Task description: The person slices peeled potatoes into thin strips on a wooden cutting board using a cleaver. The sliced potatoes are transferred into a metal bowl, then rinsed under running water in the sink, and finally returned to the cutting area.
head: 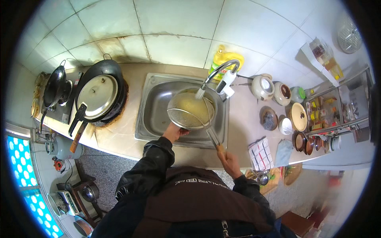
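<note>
A round wire-mesh strainer (188, 114) with a wooden-tipped handle is held over the stainless steel sink (154, 119). Its handle is in my right hand (229, 162), near the counter's front edge. My left hand (175, 132) grips the strainer's near rim, some fingers hidden beneath it. Yellowish contents (193, 104) show in the strainer; what they are I cannot tell. Just above hangs the end of the chrome faucet (222, 67), with a pale stream at its mouth. Behind the strainer, part of another round metal rim shows in the sink.
A yellow detergent jug (230, 58) stands behind the faucet. At left, a wok (104, 70) with a metal lid (96, 95) sits on a burner, handles jutting forward. Right of the sink are ceramic jars (262, 87), a white cup (285, 126) and a checked cloth (261, 153).
</note>
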{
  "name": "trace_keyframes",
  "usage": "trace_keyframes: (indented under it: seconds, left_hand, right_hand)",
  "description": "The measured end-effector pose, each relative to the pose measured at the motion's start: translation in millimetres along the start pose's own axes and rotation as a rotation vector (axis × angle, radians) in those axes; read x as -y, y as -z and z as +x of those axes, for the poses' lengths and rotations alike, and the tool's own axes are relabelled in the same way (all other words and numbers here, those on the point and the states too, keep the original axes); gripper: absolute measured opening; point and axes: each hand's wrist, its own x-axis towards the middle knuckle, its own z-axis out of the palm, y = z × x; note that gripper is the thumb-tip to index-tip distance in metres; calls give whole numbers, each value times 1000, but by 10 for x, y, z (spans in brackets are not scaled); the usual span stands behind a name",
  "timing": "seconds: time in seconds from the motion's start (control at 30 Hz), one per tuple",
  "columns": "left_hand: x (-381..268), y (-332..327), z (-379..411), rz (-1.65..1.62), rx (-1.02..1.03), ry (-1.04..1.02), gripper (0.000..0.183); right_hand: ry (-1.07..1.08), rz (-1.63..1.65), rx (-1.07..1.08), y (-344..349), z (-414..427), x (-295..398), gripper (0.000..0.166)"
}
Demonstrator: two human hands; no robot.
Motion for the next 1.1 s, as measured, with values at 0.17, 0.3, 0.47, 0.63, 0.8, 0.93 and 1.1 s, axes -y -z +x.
trace_keyframes:
  seconds: [0.17,0.3,0.47,0.63,0.8,0.93,1.1]
  left_hand:
    - [169,143,13,-174,-14,-33,33]
    - [209,280,-9,-223,79,-108,34]
    - [-49,24,-115,-78,-72,-65,30]
    - [7,250,-69,-58,-250,-42,20]
    - [23,365,-269,-98,-309,-23,20]
    - [-47,322,-370,-97,-293,-14,23]
    - [-281,-42,-516,10,-249,-31,22]
  right_hand:
    - [-3,-64,38,-64,8,-143,51]
    - [-14,36,74,-37,68,-37,51]
    - [-50,-20,61,27,271,-278,52]
    - [-290,325,90,138,700,64,47]
    - [-472,491,369,198,950,66,42]
    - [-573,521,451,78,1085,-82,41]
    - [-101,-280,324,159,1308,-41,42]
